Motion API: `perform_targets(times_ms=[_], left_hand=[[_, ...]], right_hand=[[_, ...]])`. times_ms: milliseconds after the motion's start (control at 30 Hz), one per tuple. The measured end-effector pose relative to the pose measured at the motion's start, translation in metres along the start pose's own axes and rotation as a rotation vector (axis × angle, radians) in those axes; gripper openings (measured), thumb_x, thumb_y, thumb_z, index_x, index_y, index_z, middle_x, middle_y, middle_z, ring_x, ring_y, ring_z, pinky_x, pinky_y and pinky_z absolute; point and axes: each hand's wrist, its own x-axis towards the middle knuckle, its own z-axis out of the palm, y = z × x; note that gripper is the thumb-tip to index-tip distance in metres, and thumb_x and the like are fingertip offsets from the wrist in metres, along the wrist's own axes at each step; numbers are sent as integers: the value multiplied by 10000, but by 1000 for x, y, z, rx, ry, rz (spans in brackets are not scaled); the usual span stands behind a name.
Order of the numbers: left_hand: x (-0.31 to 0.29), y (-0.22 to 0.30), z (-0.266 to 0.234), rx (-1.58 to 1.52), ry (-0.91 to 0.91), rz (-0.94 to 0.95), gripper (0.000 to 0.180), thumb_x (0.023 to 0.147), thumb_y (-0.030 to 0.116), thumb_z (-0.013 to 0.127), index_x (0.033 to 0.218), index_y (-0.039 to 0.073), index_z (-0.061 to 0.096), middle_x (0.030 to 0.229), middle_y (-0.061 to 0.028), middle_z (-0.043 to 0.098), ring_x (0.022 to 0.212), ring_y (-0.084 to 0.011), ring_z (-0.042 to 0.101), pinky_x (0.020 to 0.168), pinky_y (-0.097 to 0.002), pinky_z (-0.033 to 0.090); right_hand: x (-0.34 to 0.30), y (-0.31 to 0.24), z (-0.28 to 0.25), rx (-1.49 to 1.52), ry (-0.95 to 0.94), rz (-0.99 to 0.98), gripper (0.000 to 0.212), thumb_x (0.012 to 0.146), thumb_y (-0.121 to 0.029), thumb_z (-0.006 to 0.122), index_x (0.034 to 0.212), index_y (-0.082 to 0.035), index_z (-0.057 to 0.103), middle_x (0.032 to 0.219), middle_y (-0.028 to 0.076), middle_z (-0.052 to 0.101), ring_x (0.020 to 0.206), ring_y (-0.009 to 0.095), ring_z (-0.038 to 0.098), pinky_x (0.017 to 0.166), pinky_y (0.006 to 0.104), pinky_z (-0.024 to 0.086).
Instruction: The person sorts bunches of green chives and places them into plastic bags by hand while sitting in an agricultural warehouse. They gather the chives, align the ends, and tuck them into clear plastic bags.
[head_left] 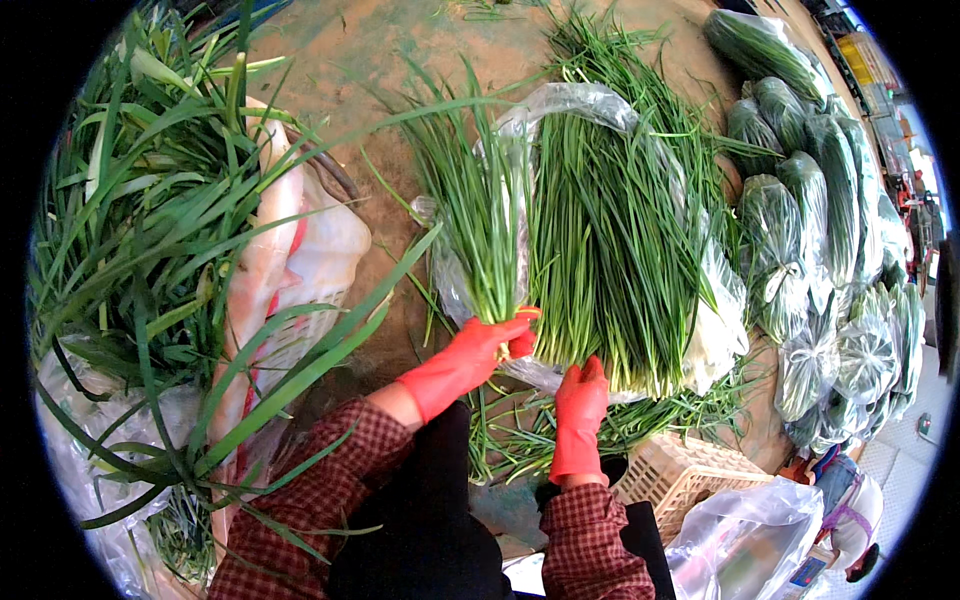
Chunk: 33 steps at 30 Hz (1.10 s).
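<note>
Red gloves (455, 370), maroon checked sleeves (592, 537), green stalks (470, 220), beige crate (668, 478)

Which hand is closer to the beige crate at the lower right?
Right. The right hand is up and left of the crate in the picture; the left hand, holding green stalks, is farther left.

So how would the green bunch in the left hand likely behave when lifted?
The green bunch would probably flop at its tips, since the long, thin leaves splay beyond the red-gloved left hand. It is likely light, being a narrow bundle held in one hand.
</note>
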Motion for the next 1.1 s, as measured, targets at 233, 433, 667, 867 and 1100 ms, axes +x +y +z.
perform_targets(times_ms=[233, 433, 667, 867, 1100], left_hand=[[46, -55, 5, 479, 252, -23, 355, 847, 340, 607, 984, 12, 611, 822, -51, 600, 722, -157, 536, 688, -306, 452], [53, -53, -18, 341, -11, -7, 537, 789, 416, 658, 1067, -34, 568, 975, -109, 626, 884, -192, 575, 731, -340, 464], [44, -39, -45, 63, 82, -111, 323, 753, 167, 699, 1028, 28, 600, 836, -57, 623, 776, -192, 617, 720, -344, 494], [11, 1, -9, 72, -169, -53, 388, 816, 235, 637, 1125, 12, 562, 767, 1, 560, 603, -112, 525, 603, -272, 425], [-16, 4, -47, -490, -323, -61, 535, 835, 259, 630, 1256, -11, 441, 775, 13, 551, 597, -73, 469, 555, -212, 401]], right_hand=[[28, 26, 24, 50, -196, 88, 598, 817, -205, 577, 1286, 97, 361, 1134, 264, 561, 731, 225, 671, 665, 322, 522], [7, -16, 50, -427, -314, -241, 461, 815, -231, 564, 1217, -22, 484, 883, 231, 608, 762, 357, 624, 679, 442, 501], [-29, -51, 31, -152, -391, -352, 374, 847, -195, 546, 1169, -4, 538, 840, 169, 659, 722, 280, 653, 638, 373, 513], [52, -4, -22, 807, -433, 244, 373, 857, -83, 539, 1229, -60, 512, 1048, 97, 632, 873, 154, 627, 717, 245, 475], [51, 7, -7, 752, -417, 174, 312, 896, -164, 498, 1175, -30, 539, 994, 91, 653, 799, 135, 641, 644, 215, 469]])
